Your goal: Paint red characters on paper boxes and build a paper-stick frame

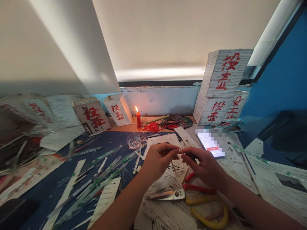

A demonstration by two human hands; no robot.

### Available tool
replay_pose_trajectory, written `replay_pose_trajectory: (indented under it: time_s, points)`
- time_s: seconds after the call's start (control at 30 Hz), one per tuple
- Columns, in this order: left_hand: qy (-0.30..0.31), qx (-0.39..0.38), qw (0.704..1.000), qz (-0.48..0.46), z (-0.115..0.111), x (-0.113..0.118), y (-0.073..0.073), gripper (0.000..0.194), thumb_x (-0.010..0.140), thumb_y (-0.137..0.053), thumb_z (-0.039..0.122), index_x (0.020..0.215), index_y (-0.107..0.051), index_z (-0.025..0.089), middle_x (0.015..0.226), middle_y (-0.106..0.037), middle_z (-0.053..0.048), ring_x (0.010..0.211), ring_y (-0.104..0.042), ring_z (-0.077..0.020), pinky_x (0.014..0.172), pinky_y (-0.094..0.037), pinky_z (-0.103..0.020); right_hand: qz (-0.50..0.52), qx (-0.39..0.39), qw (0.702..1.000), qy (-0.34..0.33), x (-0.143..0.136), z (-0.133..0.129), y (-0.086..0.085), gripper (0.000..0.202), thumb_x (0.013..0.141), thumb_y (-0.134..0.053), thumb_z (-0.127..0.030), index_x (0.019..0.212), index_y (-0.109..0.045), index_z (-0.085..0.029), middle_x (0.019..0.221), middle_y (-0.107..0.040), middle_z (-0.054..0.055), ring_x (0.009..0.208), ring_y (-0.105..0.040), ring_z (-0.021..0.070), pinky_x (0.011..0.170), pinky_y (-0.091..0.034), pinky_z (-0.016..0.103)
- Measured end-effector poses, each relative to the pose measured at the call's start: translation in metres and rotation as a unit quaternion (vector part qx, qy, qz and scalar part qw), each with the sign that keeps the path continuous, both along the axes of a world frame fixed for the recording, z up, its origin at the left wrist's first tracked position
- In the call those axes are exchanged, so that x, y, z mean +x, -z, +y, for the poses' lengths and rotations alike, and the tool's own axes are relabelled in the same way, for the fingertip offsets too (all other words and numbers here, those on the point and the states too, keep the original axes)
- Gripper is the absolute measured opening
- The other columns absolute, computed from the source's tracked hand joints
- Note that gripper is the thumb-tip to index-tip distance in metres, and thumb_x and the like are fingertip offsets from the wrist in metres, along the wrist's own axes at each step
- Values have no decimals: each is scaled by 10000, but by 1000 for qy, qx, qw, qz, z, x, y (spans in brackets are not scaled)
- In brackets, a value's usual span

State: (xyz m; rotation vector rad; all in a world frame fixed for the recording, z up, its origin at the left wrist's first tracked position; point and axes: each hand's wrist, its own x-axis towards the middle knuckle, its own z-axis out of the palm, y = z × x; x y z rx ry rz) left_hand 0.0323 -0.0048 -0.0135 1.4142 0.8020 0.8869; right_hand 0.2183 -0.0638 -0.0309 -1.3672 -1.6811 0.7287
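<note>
My left hand and my right hand meet over the middle of the desk, fingertips almost touching. Both are closed in a pinch on a small, thin, pale piece, too small to name. A thin pale stick slants down below the left fingers; whether it joins that piece I cannot tell. Under the hands lie scissors with red and yellow handles, on printed paper scraps. A lit phone lies just beyond my right hand.
A burning red candle stands at the back beside red lumps. Paper boxes with red characters stand left and stacked right. A clear glass dish, plastic wrappers and paper strips clutter the blue desktop.
</note>
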Motion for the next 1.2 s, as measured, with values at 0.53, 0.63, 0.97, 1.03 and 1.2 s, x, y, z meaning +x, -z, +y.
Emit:
replay_pose_trajectory:
  time_s: [0.53, 0.63, 0.97, 1.03, 1.2]
  points:
    - [-24, -100, 993, 54, 25, -13, 15, 195, 805, -768, 336, 875, -750, 155, 883, -780, -84, 630, -686, -134, 569, -530, -241, -43, -37, 998, 26, 8, 8, 8, 262, 968, -531, -323, 1143, -695, -218, 950, -758, 47, 809, -686, 188, 749, -529, 318]
    - [11, -102, 993, 50, 25, -13, 15, 207, 806, -768, 356, 873, -751, 160, 876, -780, -75, 626, -679, -128, 578, -532, -237, -17, -33, 999, 18, 9, 10, 8, 259, 948, -564, -319, 1146, -702, -223, 1042, -746, 60, 923, -682, 206, 825, -529, 339]
    - [114, -97, 988, 34, 13, -11, 2, 230, 787, -777, 385, 831, -755, 160, 822, -773, -72, 627, -670, -130, 576, -504, -230, 43, -55, 997, -33, 7, 13, 9, 241, 920, -617, -416, 988, -719, -210, 885, -698, 33, 735, -586, 162, 633, -458, 276]
    - [118, -99, 988, 31, 13, -11, 2, 233, 790, -776, 388, 833, -754, 160, 827, -773, -70, 628, -674, -129, 570, -497, -226, 51, -61, 997, -23, 7, 13, 8, 250, 918, -618, -438, 945, -709, -207, 818, -667, 19, 711, -562, 157, 622, -445, 273]
    - [103, -106, 989, 24, 15, -12, 3, 222, 796, -778, 387, 847, -754, 172, 824, -770, -57, 607, -672, -117, 565, -489, -221, 122, -41, 989, 72, 17, 17, 1, 282, 892, -648, -479, 922, -668, -199, 672, -546, -25, 608, -479, 133, 554, -394, 257]
